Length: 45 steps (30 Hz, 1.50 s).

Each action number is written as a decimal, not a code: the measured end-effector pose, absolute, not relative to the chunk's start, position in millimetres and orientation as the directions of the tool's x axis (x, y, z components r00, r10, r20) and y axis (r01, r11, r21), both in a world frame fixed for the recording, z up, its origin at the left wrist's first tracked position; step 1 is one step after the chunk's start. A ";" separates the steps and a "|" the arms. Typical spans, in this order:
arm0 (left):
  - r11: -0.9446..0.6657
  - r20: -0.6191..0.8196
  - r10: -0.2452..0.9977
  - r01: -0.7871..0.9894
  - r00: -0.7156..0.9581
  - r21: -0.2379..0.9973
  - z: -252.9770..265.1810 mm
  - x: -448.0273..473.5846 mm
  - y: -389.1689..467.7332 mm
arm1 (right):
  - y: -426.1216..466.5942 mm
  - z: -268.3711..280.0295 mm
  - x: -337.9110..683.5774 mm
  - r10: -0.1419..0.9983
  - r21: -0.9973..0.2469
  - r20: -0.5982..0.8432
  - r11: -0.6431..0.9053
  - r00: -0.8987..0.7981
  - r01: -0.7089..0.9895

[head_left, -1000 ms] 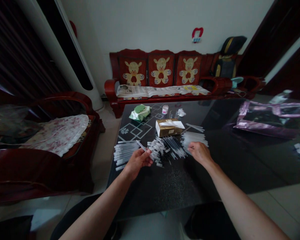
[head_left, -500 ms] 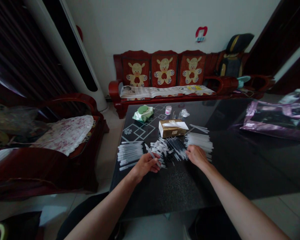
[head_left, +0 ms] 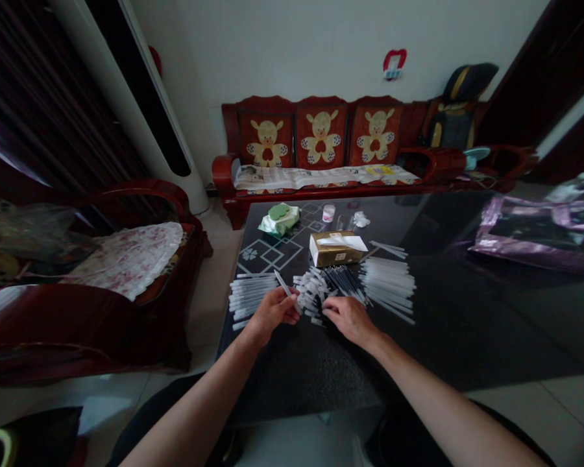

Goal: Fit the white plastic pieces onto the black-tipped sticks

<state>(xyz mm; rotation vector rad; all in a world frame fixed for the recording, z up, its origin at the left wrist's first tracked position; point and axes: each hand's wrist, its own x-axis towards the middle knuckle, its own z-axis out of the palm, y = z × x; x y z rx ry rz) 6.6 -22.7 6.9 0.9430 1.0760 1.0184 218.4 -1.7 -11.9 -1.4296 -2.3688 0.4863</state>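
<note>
My left hand (head_left: 274, 312) is closed around a slim white pen (head_left: 283, 283), which slants up to the left from the fingers. Beside it lies a row of whitish pens (head_left: 253, 293). My right hand (head_left: 349, 318) is at the near edge of the small parts, its fingertips pinched together; whatever is between them is hidden. White pen caps (head_left: 311, 285) are heaped between the hands. Just beyond my right hand, dark thin pen refills (head_left: 343, 280) lie side by side. Further right is a stack of translucent white pen barrels (head_left: 388, 283).
A tissue box (head_left: 337, 250) stands behind the parts on the dark table (head_left: 457, 324). Green-white wipes (head_left: 279, 220), a small cup (head_left: 328, 213) and crumpled tissue (head_left: 361, 220) sit farther back. A pink-edged clear bag (head_left: 530, 237) lies at right.
My right hand has moved left from the translucent barrels to the small parts near the middle. My left hand, still holding the pen, has shifted slightly left.
</note>
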 end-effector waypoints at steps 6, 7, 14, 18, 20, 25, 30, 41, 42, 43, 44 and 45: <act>0.260 -0.222 0.945 -0.139 0.241 0.956 3.2 7.7 -24.7 | -7.9 -22.2 179.8 0.882 -0.262 0.008 0.457 -0.471 0.850; 0.256 -0.216 0.943 -0.139 0.251 0.957 3.2 7.9 -25.1 | -7.7 -23.3 177.3 0.882 -0.237 -0.004 0.457 -0.471 0.857; 0.231 -0.182 0.935 -0.132 0.305 0.964 6.3 10.4 -28.8 | -10.0 -25.7 172.3 0.864 -0.204 0.037 0.498 -0.501 0.843; 0.269 -0.200 0.920 -0.171 0.337 0.948 5.1 8.1 -29.3 | 0.9 -16.4 182.4 0.919 -0.392 0.187 0.394 -0.347 0.832; 0.298 -0.213 0.908 -0.200 0.361 0.933 4.1 7.5 -29.8 | 10.1 -10.9 192.7 0.944 -0.583 0.206 0.329 -0.257 0.743; 0.334 -0.228 0.863 -0.170 0.450 0.927 3.2 16.3 -35.0 | 21.2 -1.6 217.2 0.951 -0.978 -0.092 -0.031 -0.295 0.205; 0.319 -0.214 0.786 -0.083 0.580 0.944 1.7 29.0 -41.5 | 14.2 7.5 224.7 0.952 -0.985 -0.114 -0.145 -0.284 -0.092; 0.234 -0.199 0.663 0.052 0.721 0.971 -10.2 36.9 -43.8 | 11.6 10.5 221.8 0.989 -0.970 -0.020 -0.056 -0.150 -0.236; 0.230 -0.197 0.663 0.055 0.722 0.972 -9.9 36.8 -43.7 | 10.8 10.3 221.3 0.987 -0.971 -0.018 -0.055 -0.158 -0.233; 0.226 -0.195 0.664 0.055 0.722 0.973 -9.2 36.7 -43.7 | 10.0 10.3 220.7 0.986 -0.972 -0.017 -0.055 -0.166 -0.229; 0.223 -0.192 0.667 0.054 0.720 0.973 -8.3 36.5 -43.8 | 9.2 10.4 220.2 0.985 -0.973 -0.015 -0.054 -0.173 -0.223; 0.220 -0.189 0.669 0.052 0.719 0.974 -7.3 36.2 -43.9 | 8.6 10.7 219.6 0.984 -0.975 -0.015 -0.054 -0.180 -0.214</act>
